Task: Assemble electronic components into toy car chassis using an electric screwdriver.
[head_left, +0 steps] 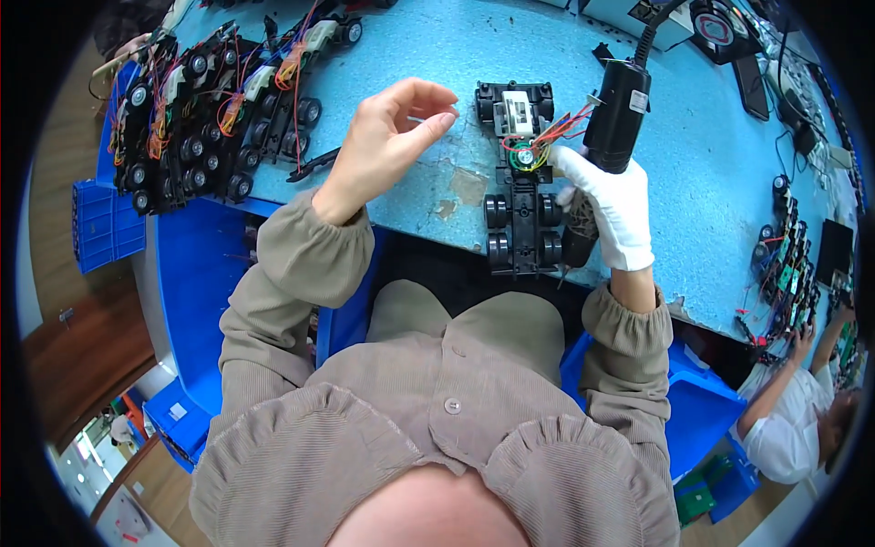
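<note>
Inspecting a toy truck frame (523,205), lying lengthwise on the blue table (392,64) and reaching its near edge. Bearing a pale box (517,114) toward the far end and a bundle of coloured wires (565,128) leaning right. Gripping a corded black power screwdriver (615,114) in the right hand (612,205), white-gloved and wrapped around the barrel, just beside the frame. Pointing the tool's tip toward the near edge; not being able to tell of any contact between glove and frame. Holding the bare left hand (401,137) left of the frame, thumb apart from loosely curled fingers, grasping nothing.

Apparently handling the tool as the step in hand, not visibly driving a screw. Probably calling, for the next move, for a steadying hold on the frame and care around the loose wires.

Finding a pale label (639,100) on the screwdriver, too small for reading. Noting similar frames (191,146) massed at far left, blue bins (109,223) below, and a co-worker (784,438) in white at right.
</note>
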The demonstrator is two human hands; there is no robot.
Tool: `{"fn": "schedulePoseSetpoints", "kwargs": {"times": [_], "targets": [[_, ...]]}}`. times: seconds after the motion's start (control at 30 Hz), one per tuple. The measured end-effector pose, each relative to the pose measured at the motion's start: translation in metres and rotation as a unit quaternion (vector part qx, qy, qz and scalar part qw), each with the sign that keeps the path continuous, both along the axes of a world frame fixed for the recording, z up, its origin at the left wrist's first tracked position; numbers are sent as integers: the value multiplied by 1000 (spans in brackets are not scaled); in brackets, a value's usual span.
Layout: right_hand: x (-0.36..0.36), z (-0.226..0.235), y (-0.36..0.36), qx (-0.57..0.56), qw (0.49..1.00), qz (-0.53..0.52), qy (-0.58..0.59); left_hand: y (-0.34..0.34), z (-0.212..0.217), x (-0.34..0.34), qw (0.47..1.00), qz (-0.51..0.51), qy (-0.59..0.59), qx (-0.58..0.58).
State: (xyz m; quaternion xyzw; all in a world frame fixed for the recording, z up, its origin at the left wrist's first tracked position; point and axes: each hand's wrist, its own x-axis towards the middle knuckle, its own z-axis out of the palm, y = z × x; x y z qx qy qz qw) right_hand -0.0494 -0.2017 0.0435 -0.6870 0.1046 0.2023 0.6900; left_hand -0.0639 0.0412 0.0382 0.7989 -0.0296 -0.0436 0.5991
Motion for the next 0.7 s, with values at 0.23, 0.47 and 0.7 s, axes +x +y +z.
{"fn": "schedulePoseSetpoints", "kwargs": {"times": [0.23, 0.47, 0.7], "targets": [[1, -2, -3, 27, 1000, -9, -6, -36, 38, 38, 978, -81, -145, 128], [4, 0, -4, 20, 1000, -4, 6, -69, 32, 92, 958, -233, -101, 130], [3, -3, -10, 39, 999, -12, -18, -50, 61, 95, 957, -236, -32, 166]]}}
